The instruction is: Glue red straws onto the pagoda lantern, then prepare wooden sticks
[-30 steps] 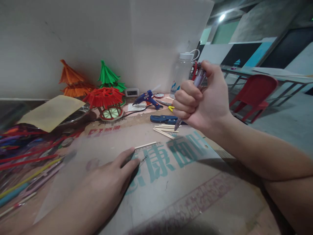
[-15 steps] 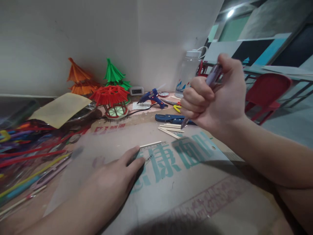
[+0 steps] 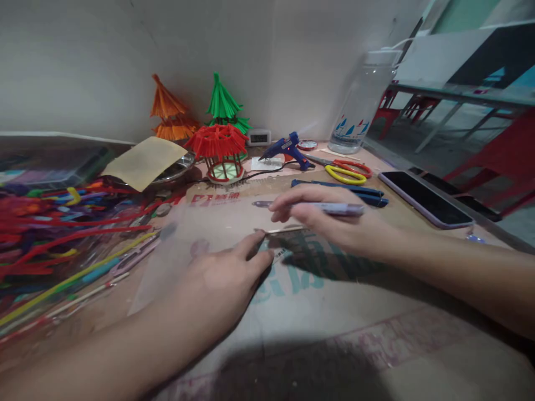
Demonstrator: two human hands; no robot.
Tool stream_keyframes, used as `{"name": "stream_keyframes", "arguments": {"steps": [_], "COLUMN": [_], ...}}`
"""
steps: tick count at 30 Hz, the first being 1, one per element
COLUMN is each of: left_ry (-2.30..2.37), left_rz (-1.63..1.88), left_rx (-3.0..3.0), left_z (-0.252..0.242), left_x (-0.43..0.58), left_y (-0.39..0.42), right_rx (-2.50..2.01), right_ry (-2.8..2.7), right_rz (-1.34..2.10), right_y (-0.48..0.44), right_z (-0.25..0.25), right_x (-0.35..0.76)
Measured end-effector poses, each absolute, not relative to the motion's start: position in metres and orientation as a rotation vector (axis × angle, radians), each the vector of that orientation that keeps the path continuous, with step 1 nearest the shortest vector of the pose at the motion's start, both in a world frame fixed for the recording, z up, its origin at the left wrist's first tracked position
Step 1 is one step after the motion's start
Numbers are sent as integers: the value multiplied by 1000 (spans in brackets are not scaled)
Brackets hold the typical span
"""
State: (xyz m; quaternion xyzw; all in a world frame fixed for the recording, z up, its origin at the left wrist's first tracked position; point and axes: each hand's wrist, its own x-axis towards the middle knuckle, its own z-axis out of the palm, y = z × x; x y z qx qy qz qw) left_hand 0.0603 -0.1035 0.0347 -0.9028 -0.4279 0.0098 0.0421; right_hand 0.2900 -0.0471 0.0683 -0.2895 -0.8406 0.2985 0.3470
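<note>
My left hand (image 3: 219, 284) lies low over the printed cardboard sheet (image 3: 321, 328), its index finger and thumb pressing down a small clear ruler (image 3: 279, 256). A thin pale wooden stick (image 3: 285, 229) lies along the ruler's upper edge, one end at my left index fingertip. My right hand (image 3: 334, 225) is closed around a purplish pen (image 3: 340, 209). The pen lies nearly level, its narrow end pointing left, above the stick. My right hand covers part of the stick. The loose sticks seen earlier are hidden behind it.
Behind the sheet stand red (image 3: 217, 142), green (image 3: 225, 103) and orange (image 3: 169, 108) pavilion models, a blue glue gun (image 3: 288, 149), scissors (image 3: 345, 171), blue pliers-like cutters (image 3: 371, 194) and a water bottle (image 3: 355, 106). A phone (image 3: 424, 197) lies right; colourful pipe cleaners (image 3: 75, 239) heap left.
My right hand has come down and left from its raised fist, and the pen has turned from steep to nearly level. My left hand stays on the ruler. The view has swung, showing the phone.
</note>
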Motion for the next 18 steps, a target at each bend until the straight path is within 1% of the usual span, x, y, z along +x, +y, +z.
{"name": "stream_keyframes", "arguments": {"steps": [3, 5, 9, 15, 18], "left_ry": [-1308, -1302, -1305, -1230, -1191], "left_rz": [69, 78, 90, 338, 354], "left_rx": [-2748, -2771, -2787, -2811, -2794], "left_z": [35, 35, 38, 46, 47], "left_x": [61, 61, 61, 65, 66], "left_y": [-103, -103, -105, -110, -112], "right_rx": [-679, -609, -579, -597, -643], "right_ry": [-2364, -2477, -2543, -2581, -2562], "right_rz": [563, 501, 511, 494, 511], "right_y": [-34, -28, -26, -30, -30], "right_z": [43, 31, 23, 27, 27], "right_x": [285, 284, 284, 282, 283]}}
